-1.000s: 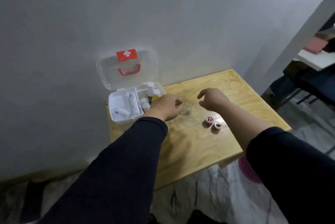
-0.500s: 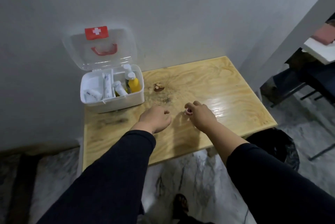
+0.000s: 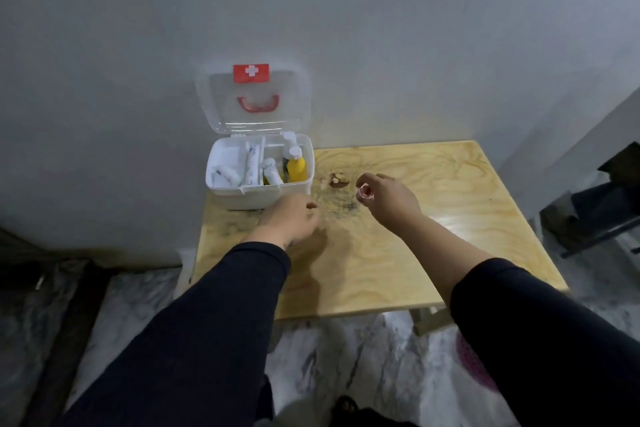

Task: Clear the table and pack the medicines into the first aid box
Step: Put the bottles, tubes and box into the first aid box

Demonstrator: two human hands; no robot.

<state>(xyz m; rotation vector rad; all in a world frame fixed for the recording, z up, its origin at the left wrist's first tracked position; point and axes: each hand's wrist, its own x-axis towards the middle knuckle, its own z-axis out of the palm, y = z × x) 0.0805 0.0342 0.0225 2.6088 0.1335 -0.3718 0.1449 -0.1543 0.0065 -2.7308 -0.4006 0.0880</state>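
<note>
Right now your right hand [image 3: 388, 198], at centre frame, pinches a small pinkish ring-shaped roll [image 3: 364, 192] between fingertips, lifted clear of the glossy plywood table [image 3: 450, 219], likely bound for the box. Your left hand [image 3: 291, 215] hovers loosely curled and empty beside the white plastic first aid box [image 3: 259, 193], whose clear lid [image 3: 252, 97] leans open against the wall.

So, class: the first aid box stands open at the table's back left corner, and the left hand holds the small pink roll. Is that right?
Not quite. The head view shows the right hand holding the small pink roll. The first aid box does stand open at the table's back left corner.
</note>
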